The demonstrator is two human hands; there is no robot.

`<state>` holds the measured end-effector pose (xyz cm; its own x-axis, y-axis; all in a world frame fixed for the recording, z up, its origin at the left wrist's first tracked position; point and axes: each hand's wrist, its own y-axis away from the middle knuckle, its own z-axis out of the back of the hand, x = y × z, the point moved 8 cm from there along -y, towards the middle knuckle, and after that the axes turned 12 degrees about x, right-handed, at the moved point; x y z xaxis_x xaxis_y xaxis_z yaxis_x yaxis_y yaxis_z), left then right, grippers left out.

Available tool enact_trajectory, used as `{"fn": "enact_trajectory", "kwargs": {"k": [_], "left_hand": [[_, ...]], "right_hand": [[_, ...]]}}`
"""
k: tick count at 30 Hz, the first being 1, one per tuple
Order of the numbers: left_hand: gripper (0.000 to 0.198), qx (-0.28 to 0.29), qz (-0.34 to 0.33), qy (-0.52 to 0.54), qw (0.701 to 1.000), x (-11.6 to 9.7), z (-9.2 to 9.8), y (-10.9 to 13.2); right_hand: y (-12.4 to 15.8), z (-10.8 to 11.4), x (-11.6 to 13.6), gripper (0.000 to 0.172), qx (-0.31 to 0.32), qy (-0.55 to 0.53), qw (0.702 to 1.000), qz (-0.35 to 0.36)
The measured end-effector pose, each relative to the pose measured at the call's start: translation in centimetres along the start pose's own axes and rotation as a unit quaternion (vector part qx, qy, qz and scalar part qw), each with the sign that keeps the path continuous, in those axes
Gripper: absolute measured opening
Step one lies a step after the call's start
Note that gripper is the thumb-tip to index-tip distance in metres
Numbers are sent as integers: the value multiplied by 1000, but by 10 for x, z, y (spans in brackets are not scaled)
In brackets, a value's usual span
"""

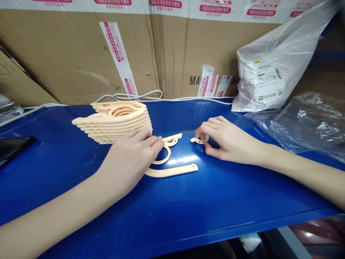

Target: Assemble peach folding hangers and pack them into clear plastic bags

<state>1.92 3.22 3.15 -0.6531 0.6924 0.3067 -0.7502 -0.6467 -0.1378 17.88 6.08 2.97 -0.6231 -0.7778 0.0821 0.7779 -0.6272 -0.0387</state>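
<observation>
A cream plastic hanger frame [172,170] lies flat on the blue table [188,212], its curved arms spread toward the right. My left hand [133,158] rests on the frame's left part, fingers closed over it. My right hand [226,138] pinches a small cream plastic piece [196,140] just right of the frame's upper arm, apart from it. A stack of several folded cream hangers [113,120] stands on the table behind my left hand.
Large cardboard boxes [81,54] wall off the back. A white plastic parcel bag [269,72] and a clear plastic bag [307,122] lie at the right. White cables [140,96] run along the back edge. A dark phone [12,147] lies at the far left.
</observation>
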Motion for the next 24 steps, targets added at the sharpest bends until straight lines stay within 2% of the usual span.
{"fn": "enact_trajectory", "kwargs": {"k": [3, 5, 8, 10, 14, 19, 22, 24], "left_hand": [[32, -11, 10, 4, 1000, 0, 1, 1], [29, -41, 19, 5, 999, -2, 7, 1], [27, -93, 14, 49, 994, -7, 18, 3], [27, -101, -16, 104, 989, -12, 22, 2], [22, -46, -85, 199, 975, -24, 12, -2], [25, 30, -77, 272, 959, -22, -9, -6], [22, 72, -73, 302, 948, -22, -17, -8], [20, 80, -76, 312, 944, -22, -18, -9]], "right_hand": [[0, -1, -1, 13, -1, 10, 1000, -8], [0, -1, -4, 10, -13, 18, 1000, -20], [0, -1, -9, 18, -28, 23, 999, -38], [0, -2, -13, 23, -33, 14, 998, -47], [0, -6, -19, 21, -37, -63, 996, -55], [-2, -10, -22, 14, -38, -144, 988, -50], [-3, -9, -21, 11, -44, -153, 986, -49], [-3, -6, -19, 11, -53, -152, 986, -47]]}}
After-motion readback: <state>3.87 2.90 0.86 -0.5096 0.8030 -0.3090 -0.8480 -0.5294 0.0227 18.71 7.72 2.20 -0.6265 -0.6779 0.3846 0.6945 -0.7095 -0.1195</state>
